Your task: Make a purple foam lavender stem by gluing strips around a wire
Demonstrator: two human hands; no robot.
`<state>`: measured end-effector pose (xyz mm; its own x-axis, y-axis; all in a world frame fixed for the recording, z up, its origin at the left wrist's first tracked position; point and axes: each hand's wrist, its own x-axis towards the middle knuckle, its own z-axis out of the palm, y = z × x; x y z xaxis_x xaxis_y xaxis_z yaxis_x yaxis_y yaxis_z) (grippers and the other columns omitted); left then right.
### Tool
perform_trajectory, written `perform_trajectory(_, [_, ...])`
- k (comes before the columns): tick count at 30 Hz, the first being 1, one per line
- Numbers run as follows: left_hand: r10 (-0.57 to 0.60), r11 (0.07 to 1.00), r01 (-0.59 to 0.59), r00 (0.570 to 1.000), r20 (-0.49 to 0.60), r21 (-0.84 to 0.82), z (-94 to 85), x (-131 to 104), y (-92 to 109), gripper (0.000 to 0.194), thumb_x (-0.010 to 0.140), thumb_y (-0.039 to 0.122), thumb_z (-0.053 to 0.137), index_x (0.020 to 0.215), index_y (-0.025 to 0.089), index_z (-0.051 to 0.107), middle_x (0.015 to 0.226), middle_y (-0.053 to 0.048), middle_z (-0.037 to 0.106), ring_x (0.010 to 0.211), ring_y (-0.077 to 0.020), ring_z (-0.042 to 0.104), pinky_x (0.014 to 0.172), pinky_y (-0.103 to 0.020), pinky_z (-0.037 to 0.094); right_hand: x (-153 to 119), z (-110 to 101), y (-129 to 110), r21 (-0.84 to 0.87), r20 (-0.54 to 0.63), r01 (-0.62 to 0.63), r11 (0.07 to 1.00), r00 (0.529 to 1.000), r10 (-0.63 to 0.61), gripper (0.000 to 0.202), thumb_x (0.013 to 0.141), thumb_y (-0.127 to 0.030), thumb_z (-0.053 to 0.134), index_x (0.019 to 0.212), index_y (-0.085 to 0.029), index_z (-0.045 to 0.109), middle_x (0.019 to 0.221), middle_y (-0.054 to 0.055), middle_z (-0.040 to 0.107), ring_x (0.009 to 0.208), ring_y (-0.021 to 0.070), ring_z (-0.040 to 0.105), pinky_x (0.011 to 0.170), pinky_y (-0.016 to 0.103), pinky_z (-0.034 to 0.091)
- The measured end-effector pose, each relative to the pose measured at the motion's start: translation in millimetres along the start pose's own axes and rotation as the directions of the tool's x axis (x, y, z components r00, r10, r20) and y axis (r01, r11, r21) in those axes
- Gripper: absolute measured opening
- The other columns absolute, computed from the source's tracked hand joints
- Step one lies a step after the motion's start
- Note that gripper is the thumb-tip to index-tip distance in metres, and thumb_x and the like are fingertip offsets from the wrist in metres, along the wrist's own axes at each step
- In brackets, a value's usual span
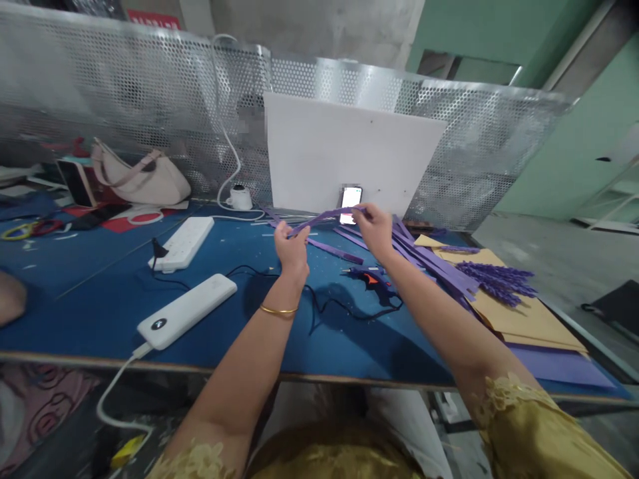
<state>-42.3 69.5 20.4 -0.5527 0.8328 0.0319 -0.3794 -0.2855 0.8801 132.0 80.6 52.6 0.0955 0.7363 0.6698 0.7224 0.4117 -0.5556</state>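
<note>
Two bare hands stretch a purple paper strip over a blue worktable

We look down at a blue worktable (pixel 339 352) filling the middle of the frame. At the centre, the left hand (pixel 292 251) pinches a narrow purple strip (pixel 327 214) between thumb and fingers, and the right hand (pixel 374 229) pinches it farther right, thumb against fingertips. The strip bows gently between them, raised above the table; we cannot tell whether its edge is cut.

Below the right hand lies a blue glue gun (pixel 372 279), touched by neither hand. Right of centre, we find a sheaf of loose purple strips (pixel 439 263), flat and apparently unworked. At the right, a cluster of dark purple flower sprigs (pixel 499 279) rests on tan paper sheets (pixel 534 322); these look finished to us. So we judge some pieces done, the strip in hand not yet attached to anything, and plenty of strips left.

Behind the hands, a lit phone (pixel 351 203) leans against a white board (pixel 349 146). Left of centre, we see a white power bank (pixel 190 311) and, above it, a white power strip (pixel 187 243).
</note>
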Motion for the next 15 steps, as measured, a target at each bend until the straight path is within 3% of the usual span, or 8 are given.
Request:
perform_trajectory(1, [0.07,0.997,-0.069,0.997,-0.019,0.019,-0.9,0.4,1.1,0.03,0.068,0.017,0.079,0.095,0.02,0.068,0.1,-0.003,0.07,0.075,-0.0105,0.062,0.066,-0.022,0.048,-2.2,-7.2,-3.8,0.118,-0.08,0.017,0.993,0.997,-0.007,0.024,0.094,-0.034,0.052,0.093,-0.019,0.07,0.079,0.003,0.071,0.075,0.017,0.066,0.071,0.028,0.048])
perform_trajectory(3, [0.265,0.959,-0.26,0.964,-0.03,0.116,-3.9,0.1,3.8,0.01,0.078,0.027,0.072,0.085,0.02,0.071,0.093,-0.003,0.072,0.082,-0.0142,0.064,0.08,-0.027,0.049,-9.0,-22.7,-11.6,0.321,-0.202,0.062,0.945,0.979,0.005,0.017,0.09,-0.034,0.059,0.088,-0.02,0.069,0.07,0.0,0.069,0.07,0.0163,0.066,0.071,0.029,0.049])
perform_trajectory(6, [0.539,0.801,-0.527,0.841,0.043,0.285,-8.9,-6.4,7.9,0.046,0.093,0.047,0.052,0.057,0.021,0.064,0.07,-0.005,0.069,0.081,-0.0202,0.066,0.089,-0.035,0.048,-24.2,-44.6,-22.6,0.385,-0.244,0.095,0.918,0.97,0.002,0.015,0.088,-0.032,0.062,0.081,-0.02,0.069,0.065,-0.001,0.066,0.064,0.0145,0.063,0.067,0.028,0.049])
perform_trajectory(8, [0.679,0.666,-0.686,0.72,0.142,0.292,-10.0,-15.4,10.3,0.042,0.096,0.047,0.047,0.077,0.02,0.073,0.088,-0.008,0.075,0.095,-0.0219,0.066,0.097,-0.037,0.045,-35.4,-55.8,-27.7,0.418,-0.232,0.104,0.903,0.973,-0.005,0.015,0.087,-0.03,0.063,0.078,-0.019,0.068,0.064,-0.001,0.065,0.062,0.0137,0.061,0.065,0.027,0.048])
perform_trajectory(9, [0.707,0.613,-0.744,0.667,0.233,0.266,-9.7,-20.9,11.3,0.036,0.093,0.048,0.053,0.09,0.019,0.075,0.098,-0.009,0.076,0.098,-0.0224,0.066,0.096,-0.037,0.046,-40.6,-60.1,-29.1,0.431,-0.22,0.099,0.897,0.976,-0.001,0.015,0.087,-0.029,0.064,0.076,-0.019,0.068,0.064,-0.001,0.065,0.063,0.0137,0.06,0.065,0.027,0.047])
perform_trajectory(10, [0.681,0.605,-0.766,0.64,0.355,0.218,-8.8,-26.4,12.3,0.034,0.088,0.048,0.061,0.098,0.018,0.074,0.1,-0.009,0.076,0.096,-0.0221,0.067,0.092,-0.035,0.048,-45.3,-63.6,-29.7,0.443,-0.205,0.088,0.892,0.979,0.005,0.016,0.086,-0.029,0.064,0.075,-0.019,0.068,0.063,-0.001,0.065,0.063,0.0137,0.06,0.065,0.027,0.047])
perform_trajectory(12, [0.518,0.653,-0.734,0.612,0.598,0.185,-6.3,-36.6,14.2,0.033,0.081,0.045,0.071,0.101,0.019,0.075,0.089,-0.006,0.077,0.079,-0.019,0.068,0.077,-0.03,0.051,-51.9,-68.9,-27.7,0.455,-0.164,0.06,0.888,0.986,0.017,0.018,0.086,-0.03,0.065,0.073,-0.019,0.067,0.063,-0.001,0.064,0.063,0.0139,0.059,0.065,0.027,0.046])
perform_trajectory(15, [0.296,0.695,-0.683,0.556,0.777,0.224,-2.7,-47.0,18.1,0.022,0.086,0.039,0.065,0.082,0.02,0.075,0.063,0.001,0.069,0.049,-0.0119,0.055,0.054,-0.025,0.043,-54.4,-75.2,-15.0,0.528,-0.108,-0.013,0.849,0.991,0.082,0.021,0.085,-0.033,0.067,0.07,-0.019,0.066,0.062,-0.001,0.064,0.06,0.0134,0.059,0.064,0.027,0.047])
